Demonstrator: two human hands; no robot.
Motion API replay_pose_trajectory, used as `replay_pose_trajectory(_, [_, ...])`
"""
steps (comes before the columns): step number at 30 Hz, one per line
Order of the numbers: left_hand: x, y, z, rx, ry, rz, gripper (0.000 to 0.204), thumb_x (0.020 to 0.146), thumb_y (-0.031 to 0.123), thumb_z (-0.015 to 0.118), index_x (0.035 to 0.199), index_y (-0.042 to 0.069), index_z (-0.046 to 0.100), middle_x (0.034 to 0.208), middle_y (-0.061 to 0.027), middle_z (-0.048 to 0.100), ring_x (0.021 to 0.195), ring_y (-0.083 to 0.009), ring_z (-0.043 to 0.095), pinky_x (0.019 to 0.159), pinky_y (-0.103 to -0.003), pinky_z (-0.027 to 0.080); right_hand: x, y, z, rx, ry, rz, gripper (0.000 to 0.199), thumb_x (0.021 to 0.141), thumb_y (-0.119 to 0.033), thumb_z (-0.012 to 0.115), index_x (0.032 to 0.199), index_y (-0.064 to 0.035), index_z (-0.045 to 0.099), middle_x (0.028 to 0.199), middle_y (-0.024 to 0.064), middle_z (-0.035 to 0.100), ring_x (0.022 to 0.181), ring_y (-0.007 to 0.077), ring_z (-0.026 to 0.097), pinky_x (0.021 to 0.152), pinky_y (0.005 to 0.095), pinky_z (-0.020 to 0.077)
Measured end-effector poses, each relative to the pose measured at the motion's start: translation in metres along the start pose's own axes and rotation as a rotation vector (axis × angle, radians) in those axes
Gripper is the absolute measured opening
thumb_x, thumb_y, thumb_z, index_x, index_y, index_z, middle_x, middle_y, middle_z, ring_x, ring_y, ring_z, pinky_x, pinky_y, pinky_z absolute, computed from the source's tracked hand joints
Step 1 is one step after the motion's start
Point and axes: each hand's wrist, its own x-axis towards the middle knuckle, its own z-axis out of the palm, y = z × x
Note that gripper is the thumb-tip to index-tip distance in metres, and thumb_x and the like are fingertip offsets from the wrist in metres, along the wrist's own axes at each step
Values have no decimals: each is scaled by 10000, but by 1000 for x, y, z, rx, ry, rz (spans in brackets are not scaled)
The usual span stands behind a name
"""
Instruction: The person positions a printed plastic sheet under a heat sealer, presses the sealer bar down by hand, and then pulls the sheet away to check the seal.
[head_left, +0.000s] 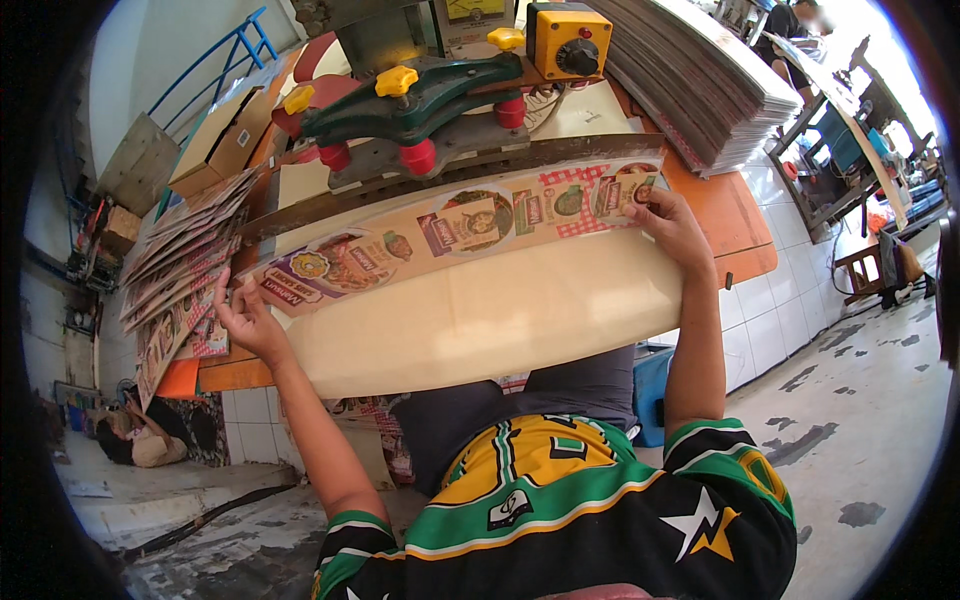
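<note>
A long printed card sheet (440, 232) with food pictures and red checks lies along the front edge of a dark metal bar (400, 184). At its right end, my right hand (672, 225) pinches the sheet between thumb and fingers. My left hand (250, 318) is at the left end, its thumb by the sheet's corner and its index finger stretched apart from the thumb. In front of the strip, a smooth cream surface (480, 315) bulges toward my lap. Behind the bar stands a dark green machine clamp (420, 105) with yellow knobs and red rollers.
A yellow control box (568, 45) with a black dial sits behind the clamp. Stacked sheets (700, 90) rise at the right; fanned printed sheets (185, 265) lie at the left near a cardboard box (222, 142). An orange tabletop edge (735, 235) shows at right. Two other people are farther off.
</note>
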Motion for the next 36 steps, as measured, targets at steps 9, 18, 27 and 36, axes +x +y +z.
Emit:
replay_pose_trajectory(9, [1, 2, 2, 57, 9, 27, 351, 1050, 200, 640, 1353, 30, 589, 829, -7, 634, 750, -55, 543, 664, -182, 427, 3, 1, 1, -69, 17, -6, 375, 970, -281, 744, 1146, 47, 699, 1033, 27, 704, 920, 101, 611, 819, 285, 502])
replay_pose_trajectory(18, [0, -4, -2, 62, -16, -3, 341, 1058, 205, 624, 1341, 17, 591, 901, -61, 708, 813, -75, 616, 709, -200, 468, -2, -2, 2, -27, 15, 41, 380, 970, -296, 744, 1137, 42, 700, 1016, 24, 701, 913, 100, 609, 817, 287, 500])
replay_pose_trajectory(27, [0, -10, -6, 64, -30, -13, 324, 1061, 209, 620, 1306, -2, 602, 1021, -82, 712, 887, -115, 663, 761, -228, 511, -1, -3, 2, -60, 28, 35, 392, 969, -310, 743, 1141, 40, 704, 1004, 27, 705, 911, 109, 601, 830, 286, 491])
replay_pose_trajectory(36, [0, -3, -1, 94, -4, 43, 328, 1065, 234, 615, 1293, -2, 610, 1015, -94, 728, 892, -128, 683, 753, -242, 528, 0, -1, 4, -103, 49, 29, 416, 970, -285, 738, 1204, 56, 690, 1024, 46, 718, 913, 116, 614, 831, 289, 496])
